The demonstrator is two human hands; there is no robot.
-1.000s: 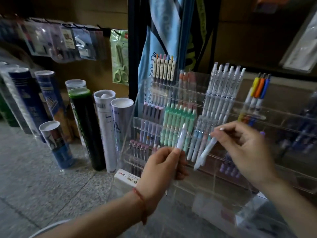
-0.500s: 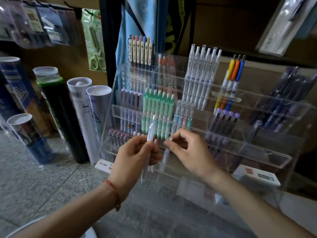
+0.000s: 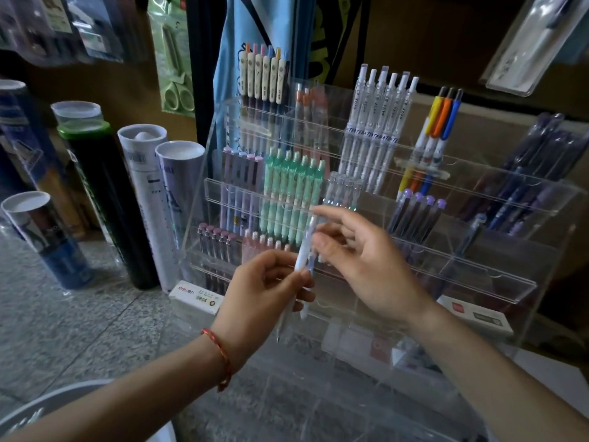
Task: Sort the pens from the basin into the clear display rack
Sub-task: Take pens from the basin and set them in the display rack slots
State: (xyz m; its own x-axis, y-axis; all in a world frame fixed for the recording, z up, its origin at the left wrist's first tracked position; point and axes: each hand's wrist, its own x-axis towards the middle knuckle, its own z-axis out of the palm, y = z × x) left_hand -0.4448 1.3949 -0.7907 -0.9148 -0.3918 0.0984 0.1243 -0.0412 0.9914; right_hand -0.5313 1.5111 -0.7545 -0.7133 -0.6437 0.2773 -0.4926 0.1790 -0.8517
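The clear display rack point(image 3: 484, 275) stands in front of me, its tiers holding rows of green, lilac, white and dark pens. My left hand point(image 3: 261, 295) grips a pale pen point(image 3: 283, 320) upright before the lower tiers, tip pointing down. My right hand point(image 3: 366, 263) pinches a second pale lilac pen point(image 3: 311, 228) between thumb and forefinger, right beside the first, so the two pens almost touch. The grey rim of the basin point(image 3: 47, 400) shows at the bottom left; its contents are hidden.
Tall cardboard tubes point(image 3: 146, 199) stand on the stone floor left of the rack. Small white boxes point(image 3: 196, 298) lie at the rack's base. Packaged scissors point(image 3: 173, 59) and other goods hang on the wall behind. The lower right compartments of the rack hold no pens.
My right hand has carried its pen left and down until it sits beside the pen in my left hand. My view has shifted right and closer to the rack.
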